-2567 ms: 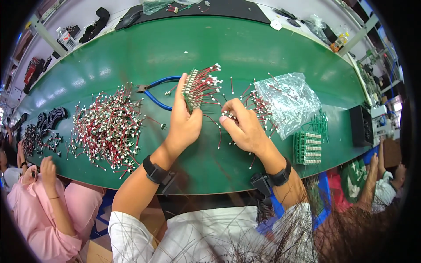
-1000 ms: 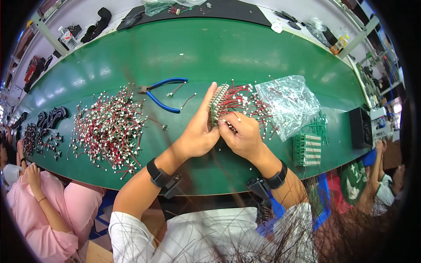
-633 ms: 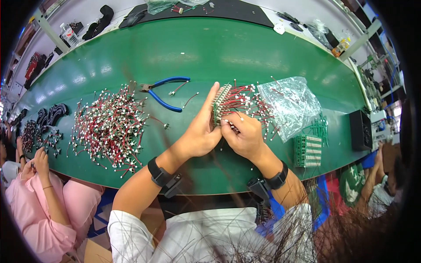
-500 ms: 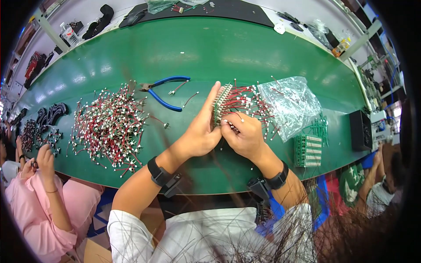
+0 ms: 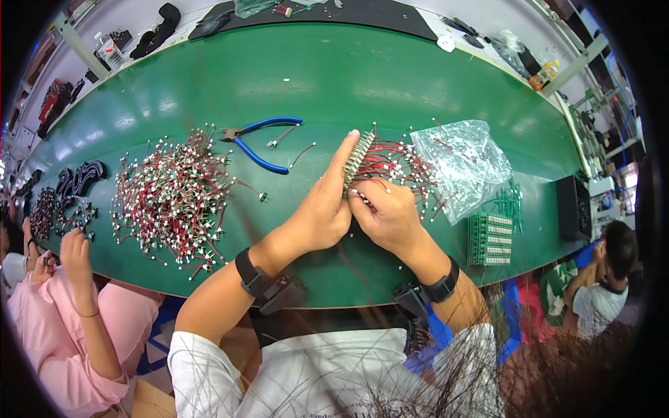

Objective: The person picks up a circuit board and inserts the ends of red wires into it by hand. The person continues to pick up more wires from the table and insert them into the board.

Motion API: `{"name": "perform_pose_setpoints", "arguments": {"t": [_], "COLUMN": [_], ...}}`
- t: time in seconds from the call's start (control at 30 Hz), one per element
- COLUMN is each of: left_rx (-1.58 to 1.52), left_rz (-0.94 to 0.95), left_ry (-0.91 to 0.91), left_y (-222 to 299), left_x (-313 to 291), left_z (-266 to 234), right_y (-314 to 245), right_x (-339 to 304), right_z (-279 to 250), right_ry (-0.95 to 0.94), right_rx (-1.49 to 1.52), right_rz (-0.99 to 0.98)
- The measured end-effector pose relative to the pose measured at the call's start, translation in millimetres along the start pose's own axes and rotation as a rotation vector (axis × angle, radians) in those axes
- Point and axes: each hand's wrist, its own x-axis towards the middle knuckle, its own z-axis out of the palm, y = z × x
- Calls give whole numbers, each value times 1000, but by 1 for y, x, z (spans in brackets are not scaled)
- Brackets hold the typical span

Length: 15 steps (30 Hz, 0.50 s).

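Near the middle of the bench, my left hand (image 5: 322,212) grips a narrow strip of small circuit boards (image 5: 357,159). Its fingers lie straight along the strip's left side, and a row of pale connectors faces up. Red wire leads (image 5: 382,164) fan out rightward from the strip. At the strip's lower end my right hand (image 5: 389,217) is closed in a pinch, its thumb and forefinger close to my left thumb. A red wire arcs over its knuckles. Whatever sits between those fingertips is too small and hidden to make out.
Left lies a big heap of wired connectors (image 5: 171,198), with blue-handled cutters (image 5: 261,145) beyond. To the right are a clear plastic bag (image 5: 463,167), stacked green circuit boards (image 5: 490,240) and a black box (image 5: 573,207). A person in pink (image 5: 66,334) sits at left.
The strip has tipped slightly rightward, showing more of its connector row. My left fingers shifted a little right with it; my right hand keeps its pinch almost in place.
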Motion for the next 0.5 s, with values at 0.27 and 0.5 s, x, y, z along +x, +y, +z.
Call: {"name": "perform_pose_setpoints", "arguments": {"t": [0.27, 0.5], "left_rx": [84, -280], "left_rz": [-12, 16], "left_ry": [30, 106], "left_y": [-4, -10], "left_x": [-3, 3], "left_z": [2, 0], "right_y": [-3, -3], "right_x": [3, 9], "right_z": [3, 4], "right_ry": [10, 104], "right_rx": [91, 136], "right_rz": [12, 28]}}
